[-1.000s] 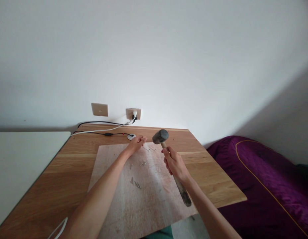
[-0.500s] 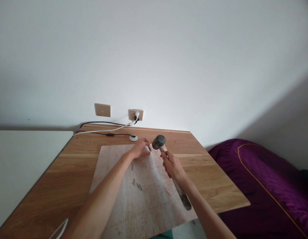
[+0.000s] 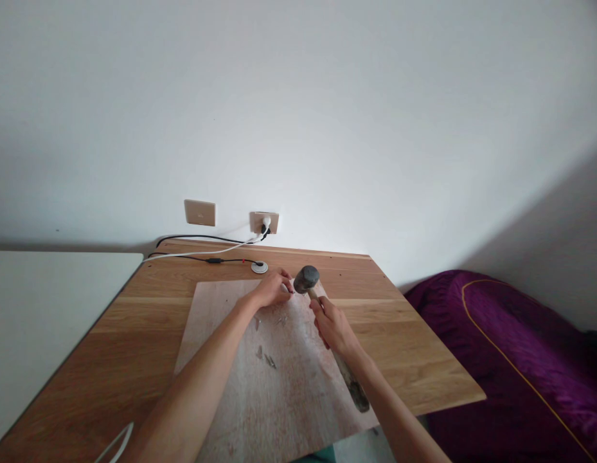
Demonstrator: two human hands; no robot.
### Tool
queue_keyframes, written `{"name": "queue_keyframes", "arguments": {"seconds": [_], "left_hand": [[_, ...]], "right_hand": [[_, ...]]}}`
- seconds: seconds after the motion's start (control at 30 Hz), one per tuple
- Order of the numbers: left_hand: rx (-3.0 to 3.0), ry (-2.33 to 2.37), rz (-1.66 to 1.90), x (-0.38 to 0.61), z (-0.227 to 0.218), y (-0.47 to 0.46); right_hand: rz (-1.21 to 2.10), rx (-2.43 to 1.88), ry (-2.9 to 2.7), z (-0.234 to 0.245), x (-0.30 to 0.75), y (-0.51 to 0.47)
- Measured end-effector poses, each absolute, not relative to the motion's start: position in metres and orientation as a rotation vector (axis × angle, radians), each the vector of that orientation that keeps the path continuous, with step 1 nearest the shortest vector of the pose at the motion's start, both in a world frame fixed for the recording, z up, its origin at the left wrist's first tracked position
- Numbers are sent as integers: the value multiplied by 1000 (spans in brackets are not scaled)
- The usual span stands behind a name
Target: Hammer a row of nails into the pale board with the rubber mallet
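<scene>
My right hand [image 3: 333, 326] is wrapped around the wooden handle of a mallet [image 3: 306, 279], whose dark head is up and tilted toward the left. Close beside that head, my left hand [image 3: 274, 289] pinches at the far edge of a thin wooden board [image 3: 250, 405]. Whatever sits between those fingertips is too small to make out. Several small metal fasteners, like nails or screws, lie loose on the board: a pair [image 3: 270, 361] toward the middle, a little cluster [image 3: 281, 319] nearer my left hand, and others beside them.
Under the board is a wooden tabletop [image 3: 394, 347]. Black and white cables [image 3: 214, 260] run along its back edge to a wall socket [image 3: 258, 222] and a round white disc [image 3: 259, 267]. A white panel [image 3: 47, 321] stands left; purple cloth [image 3: 510, 360] covers something right.
The mallet's head has shifted slightly down and left with my right hand. My left hand keeps its pinch at almost the same spot.
</scene>
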State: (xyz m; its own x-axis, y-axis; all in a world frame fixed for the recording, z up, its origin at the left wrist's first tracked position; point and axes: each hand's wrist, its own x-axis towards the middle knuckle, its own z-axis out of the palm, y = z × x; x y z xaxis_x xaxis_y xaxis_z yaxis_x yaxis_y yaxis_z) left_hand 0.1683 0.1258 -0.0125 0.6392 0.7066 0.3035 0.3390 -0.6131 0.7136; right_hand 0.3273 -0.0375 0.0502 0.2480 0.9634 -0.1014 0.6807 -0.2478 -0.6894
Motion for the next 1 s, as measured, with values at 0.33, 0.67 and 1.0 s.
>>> {"name": "queue_keyframes", "arguments": {"seconds": [0.33,0.67,1.0], "left_hand": [[2237,792,783,169,-16,128],[2243,778,798,169,-17,130],[2245,782,794,169,-17,128]], "right_hand": [[635,-2010,-1559,49,330,-40],[576,-1984,-1579,43,331,-41],[673,-1995,-1518,44,331,-42]]}}
